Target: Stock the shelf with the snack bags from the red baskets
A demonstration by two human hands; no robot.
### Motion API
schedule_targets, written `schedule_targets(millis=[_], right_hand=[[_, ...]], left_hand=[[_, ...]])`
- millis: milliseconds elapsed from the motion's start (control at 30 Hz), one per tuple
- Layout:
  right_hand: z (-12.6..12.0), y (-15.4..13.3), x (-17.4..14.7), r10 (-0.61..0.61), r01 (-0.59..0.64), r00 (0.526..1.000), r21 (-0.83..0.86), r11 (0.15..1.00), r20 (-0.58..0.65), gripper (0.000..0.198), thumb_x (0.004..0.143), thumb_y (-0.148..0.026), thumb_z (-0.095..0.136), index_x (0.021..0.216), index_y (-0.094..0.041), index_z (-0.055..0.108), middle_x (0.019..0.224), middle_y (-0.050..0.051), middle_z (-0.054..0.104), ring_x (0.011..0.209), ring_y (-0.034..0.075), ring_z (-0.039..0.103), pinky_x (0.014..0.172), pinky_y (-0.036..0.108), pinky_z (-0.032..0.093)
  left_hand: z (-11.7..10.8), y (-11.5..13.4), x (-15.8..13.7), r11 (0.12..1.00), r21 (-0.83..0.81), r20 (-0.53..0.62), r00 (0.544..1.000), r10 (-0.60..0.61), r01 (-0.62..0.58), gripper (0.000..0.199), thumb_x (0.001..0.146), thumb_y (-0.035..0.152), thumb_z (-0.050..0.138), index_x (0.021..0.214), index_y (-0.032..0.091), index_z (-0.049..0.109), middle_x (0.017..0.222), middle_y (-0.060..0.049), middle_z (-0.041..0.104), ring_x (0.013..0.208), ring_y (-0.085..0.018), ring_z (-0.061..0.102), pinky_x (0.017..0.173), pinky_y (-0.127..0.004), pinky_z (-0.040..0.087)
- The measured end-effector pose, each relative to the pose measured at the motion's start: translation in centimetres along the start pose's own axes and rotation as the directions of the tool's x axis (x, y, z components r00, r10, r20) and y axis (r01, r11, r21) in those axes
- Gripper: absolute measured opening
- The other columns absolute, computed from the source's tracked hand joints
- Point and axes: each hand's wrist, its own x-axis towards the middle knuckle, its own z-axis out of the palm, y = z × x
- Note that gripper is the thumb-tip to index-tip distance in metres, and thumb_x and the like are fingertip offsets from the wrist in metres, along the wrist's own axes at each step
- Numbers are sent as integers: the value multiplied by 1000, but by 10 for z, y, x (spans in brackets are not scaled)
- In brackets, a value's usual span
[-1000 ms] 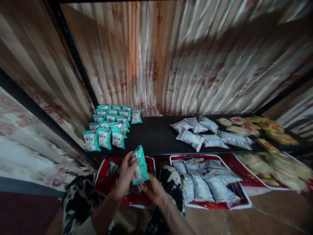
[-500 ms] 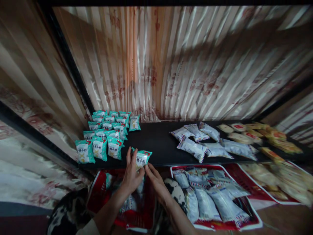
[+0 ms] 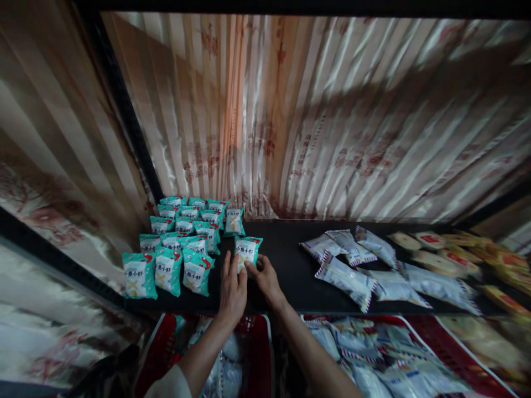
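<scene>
A teal-and-white snack bag [image 3: 248,253] stands upright between my two hands over the black shelf [image 3: 274,243]. My left hand [image 3: 233,288] grips its left side. At its lower right edge, the fingers of my right hand [image 3: 265,278] are closed on it. To the left stand rows of matching teal snack bags [image 3: 168,271], with a single one [image 3: 234,221] at the back end of the rows. Whether the held bag's base touches the shelf is hidden by my hands.
Blue-white packets [image 3: 346,279] lie loosely on the shelf's right half, with pale and yellow packs [image 3: 448,257] beyond. Below the front edge sit red baskets [image 3: 265,337] holding more packets. A black post [image 3: 124,105] rises at left, and a printed curtain [image 3: 265,110] hangs behind.
Both hands have carried the snack bag farther back over the shelf, toward the single bag at the rear. The camera view has shifted, with the baskets now lower in the picture.
</scene>
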Motion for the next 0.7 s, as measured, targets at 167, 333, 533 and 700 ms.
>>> schedule_targets(millis=[167,333,533,700], right_hand=[[14,4,55,-103,97,995,-241,966,-12,37,69,-39,64,99,-18,61,93,5,69,87,20,63,82,35,47],[32,5,85,-167,158,986,-394,906,11,33,73,-38,60,100,-20,64,95,4,69,90,21,63,82,32,47],[42,9,98,-194,166,981,-481,861,-9,38,76,-37,57,110,-20,59,98,5,67,92,21,62,83,33,47],[43,10,101,-186,167,982,-516,840,14,38,78,-37,54,111,-18,57,101,7,67,91,21,62,81,32,47]], left_hand=[[21,-15,34,997,45,-35,998,-55,56,44,88,28,35,128,12,46,145,-16,35,135,-23,30,111,-43,27],[35,-30,67,996,74,-102,994,-48,56,44,87,27,36,125,12,49,142,-16,39,134,-23,33,111,-42,26],[47,-48,85,996,83,-167,986,-11,25,43,85,28,37,122,13,53,138,-15,45,131,-24,38,110,-43,29],[52,-52,90,995,104,-206,978,15,7,41,86,29,37,121,15,54,137,-14,47,130,-25,39,110,-45,29]])
